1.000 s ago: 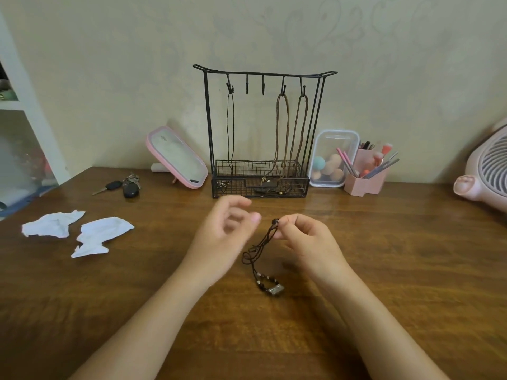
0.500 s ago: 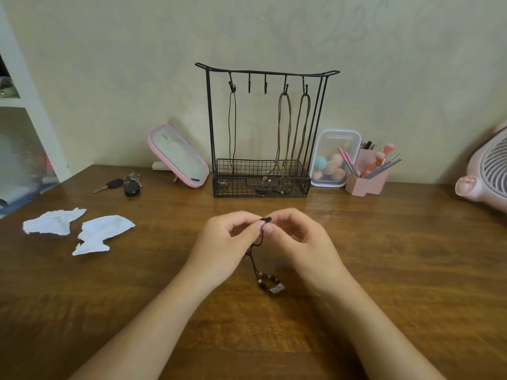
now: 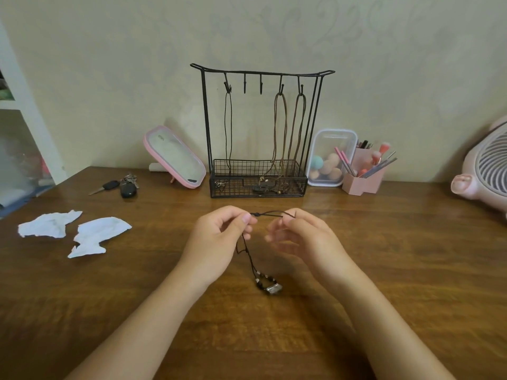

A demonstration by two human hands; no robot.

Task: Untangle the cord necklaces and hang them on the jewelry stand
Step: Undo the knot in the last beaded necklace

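Found a thin black cord necklace (image 3: 248,255) held up over the middle of the wooden table (image 3: 397,264), in front of the jewelry stand (image 3: 205,119) and well apart from it. Saw it pinched at a small knot by thumb and forefinger of the left hand (image 3: 219,239), and at the far end of a short taut stretch by the thumb and forefinger tips of the right hand (image 3: 304,237), with that hand's other fingers loosely spread. Traced the rest dropping from the left pinch as a kinked double strand to dark and silvery beads and a squarish metal pendant (image 3: 273,288) low against the wood.

Could not tell whether the pendant touched the table, nor how the strands crossed behind the left fingers. Could not sort the small pieces in the stand's wire basket. Lost part of the pink fan (image 3: 485,165) to the right edge.

Noted two middle hooks (image 3: 244,85) bare, between one hung black cord (image 3: 227,127) and two brown cords (image 3: 281,127). Noted torn paper scraps (image 3: 98,234) lying off to the left.
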